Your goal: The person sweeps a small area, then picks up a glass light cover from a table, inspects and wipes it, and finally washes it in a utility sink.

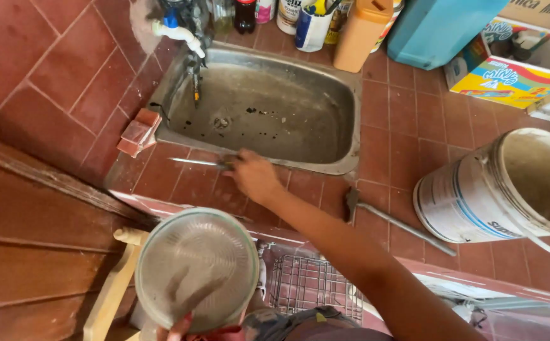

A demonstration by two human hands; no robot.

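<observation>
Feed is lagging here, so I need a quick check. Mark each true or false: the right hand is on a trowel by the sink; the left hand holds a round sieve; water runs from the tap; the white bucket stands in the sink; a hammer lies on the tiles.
1. The right hand grips a trowel at the edge of the steel sink. True.
2. The left hand holds a round sieve. True.
3. Water runs from the tap. False: no stream shows.
4. The white bucket stands in the sink. False: it stands on the tiles to the right.
5. A hammer lies on the tiles. True.
</observation>
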